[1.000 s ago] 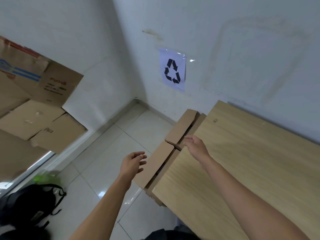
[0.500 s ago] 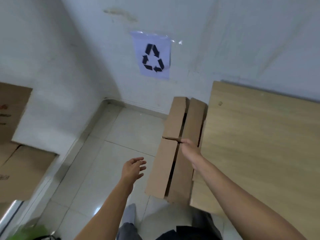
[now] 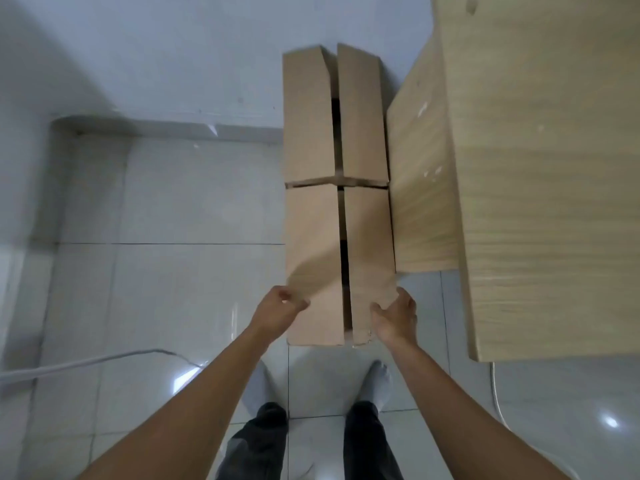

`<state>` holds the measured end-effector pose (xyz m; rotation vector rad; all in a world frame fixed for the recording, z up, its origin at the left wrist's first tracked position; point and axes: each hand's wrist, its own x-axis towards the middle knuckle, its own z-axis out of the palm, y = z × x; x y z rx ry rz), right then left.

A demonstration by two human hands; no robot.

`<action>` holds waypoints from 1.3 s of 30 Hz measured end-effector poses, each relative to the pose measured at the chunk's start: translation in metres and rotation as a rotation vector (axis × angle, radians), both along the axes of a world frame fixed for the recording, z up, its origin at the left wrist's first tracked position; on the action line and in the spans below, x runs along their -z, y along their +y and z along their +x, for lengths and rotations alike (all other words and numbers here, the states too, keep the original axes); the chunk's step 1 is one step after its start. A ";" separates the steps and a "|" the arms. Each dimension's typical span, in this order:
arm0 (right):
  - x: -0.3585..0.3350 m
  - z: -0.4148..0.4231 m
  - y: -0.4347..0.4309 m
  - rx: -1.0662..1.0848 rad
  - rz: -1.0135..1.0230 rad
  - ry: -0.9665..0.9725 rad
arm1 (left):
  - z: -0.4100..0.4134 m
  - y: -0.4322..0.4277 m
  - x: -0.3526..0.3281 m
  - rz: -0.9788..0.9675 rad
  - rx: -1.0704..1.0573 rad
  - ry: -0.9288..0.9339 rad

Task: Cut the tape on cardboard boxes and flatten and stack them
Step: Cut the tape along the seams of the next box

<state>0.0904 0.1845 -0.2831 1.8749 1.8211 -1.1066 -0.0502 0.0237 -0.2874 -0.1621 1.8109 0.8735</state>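
Left hand (image 3: 277,308), right hand (image 3: 398,315): fingers (image 3: 295,301) gripping cardboard box (image 3: 311,220) over tiled floor (image 3: 173,271) beside table (image 3: 536,202).

**Tally: flaps, hands, desk, cables, feet**

Four cardboard flaps (image 3: 308,119) show, two upper and two lower. Whether they make up one box or two cannot be told. There are two hands, the left hand (image 3: 277,308) and the right hand (image 3: 396,315). There is one wooden desk (image 3: 554,202). There are two white cables, a left cable (image 3: 86,363) and a right cable (image 3: 495,393). Two grey-socked feet (image 3: 377,379) are in sight.
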 end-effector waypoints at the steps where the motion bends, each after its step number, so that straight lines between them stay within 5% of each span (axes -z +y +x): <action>1: 0.013 0.006 0.003 0.000 0.007 -0.016 | 0.004 0.005 0.014 -0.011 0.032 0.028; 7: 0.081 0.030 0.017 0.061 -0.048 0.026 | 0.015 0.010 0.092 -0.100 -0.057 0.009; 12: 0.100 0.033 0.024 0.097 -0.060 0.034 | 0.015 0.001 0.129 0.062 -0.107 -0.217; 16: 0.090 0.036 0.022 0.083 -0.076 0.063 | 0.021 -0.008 0.139 0.109 -0.230 -0.217; 31: -0.139 0.035 -0.093 0.105 -0.116 0.467 | -0.004 -0.106 -0.132 0.169 -0.369 -0.104; 39: -0.263 0.083 -0.074 0.185 -0.591 0.782 | 0.027 -0.130 -0.263 0.375 -0.384 -0.075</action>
